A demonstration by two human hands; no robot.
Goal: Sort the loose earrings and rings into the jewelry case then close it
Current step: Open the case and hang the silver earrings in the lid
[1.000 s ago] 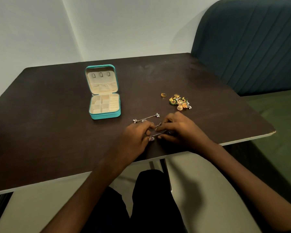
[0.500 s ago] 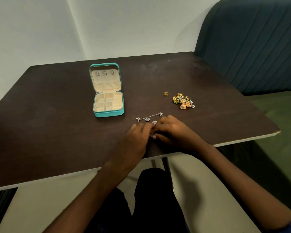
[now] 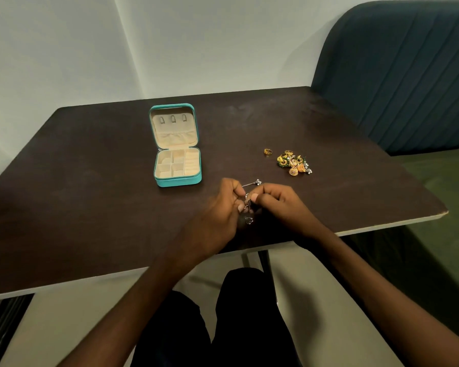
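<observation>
A single head-worn wide-angle camera looks forward and steeply down from close above a dark brown wooden table (image 3: 90,207), toward a pale corner wall (image 3: 117,49).

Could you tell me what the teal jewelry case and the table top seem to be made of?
The jewelry case looks like teal faux leather with a matte sheen, lined in cream velvet-like fabric; the exact material is unclear. The table seems a dark wood-look laminate, going by its pale exposed edge and dull, scuffed surface.
</observation>
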